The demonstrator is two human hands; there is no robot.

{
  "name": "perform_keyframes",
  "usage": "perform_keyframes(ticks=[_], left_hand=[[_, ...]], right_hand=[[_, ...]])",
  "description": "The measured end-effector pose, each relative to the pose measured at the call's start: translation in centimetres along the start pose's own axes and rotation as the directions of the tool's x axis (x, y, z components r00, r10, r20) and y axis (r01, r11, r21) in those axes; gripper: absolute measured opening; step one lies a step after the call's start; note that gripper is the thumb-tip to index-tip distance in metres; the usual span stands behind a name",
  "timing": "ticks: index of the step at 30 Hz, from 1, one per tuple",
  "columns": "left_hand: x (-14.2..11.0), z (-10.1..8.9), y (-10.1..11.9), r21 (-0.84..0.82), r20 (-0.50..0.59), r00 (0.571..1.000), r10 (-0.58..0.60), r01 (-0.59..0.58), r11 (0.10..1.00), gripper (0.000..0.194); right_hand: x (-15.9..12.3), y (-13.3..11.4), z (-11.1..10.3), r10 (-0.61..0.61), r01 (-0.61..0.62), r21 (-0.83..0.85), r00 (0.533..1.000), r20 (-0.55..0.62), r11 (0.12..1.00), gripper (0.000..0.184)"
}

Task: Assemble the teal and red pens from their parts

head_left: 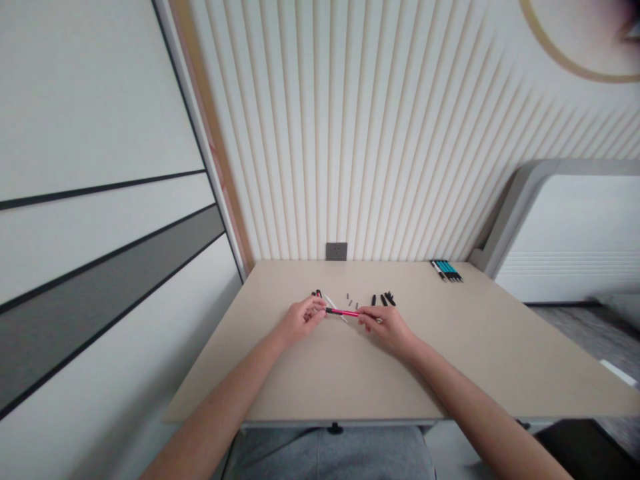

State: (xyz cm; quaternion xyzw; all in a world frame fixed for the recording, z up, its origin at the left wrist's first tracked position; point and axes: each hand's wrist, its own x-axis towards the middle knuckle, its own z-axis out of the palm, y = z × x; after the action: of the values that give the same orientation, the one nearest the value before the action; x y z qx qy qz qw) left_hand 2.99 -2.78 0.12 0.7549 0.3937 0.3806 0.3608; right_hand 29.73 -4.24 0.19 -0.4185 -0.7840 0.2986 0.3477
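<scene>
1. As a person grips a pink pen over a beige table, the left hand closes its fingers narrowly on one end, while the right hand pinches the other end with its fingers.
2. A white pen barrel lies just behind the pink pen, with small dark pen parts and black pen pieces nearby.
3. Teal-and-black pens lie side by side near the table's back edge, well apart from both hands.
</scene>
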Motion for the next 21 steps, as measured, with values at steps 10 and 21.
perform_keyframes(ticks=[10, 21], left_hand=[[0.14, -0.16, -0.15, 0.009, 0.010, 0.999, -0.043, 0.043, 0.999, 0.025], [0.10, 0.05, 0.16, -0.036, 0.003, 0.998, -0.058, 0.058, 0.998, 0.024]], right_hand=[[-0.01, -0.08, -0.15, 0.004, -0.004, -0.036, 1.000, -0.004, 0.999, 0.031], [0.01, 0.07, -0.01, -0.011, 0.011, -0.008, 1.000, -0.004, 1.000, 0.033]])
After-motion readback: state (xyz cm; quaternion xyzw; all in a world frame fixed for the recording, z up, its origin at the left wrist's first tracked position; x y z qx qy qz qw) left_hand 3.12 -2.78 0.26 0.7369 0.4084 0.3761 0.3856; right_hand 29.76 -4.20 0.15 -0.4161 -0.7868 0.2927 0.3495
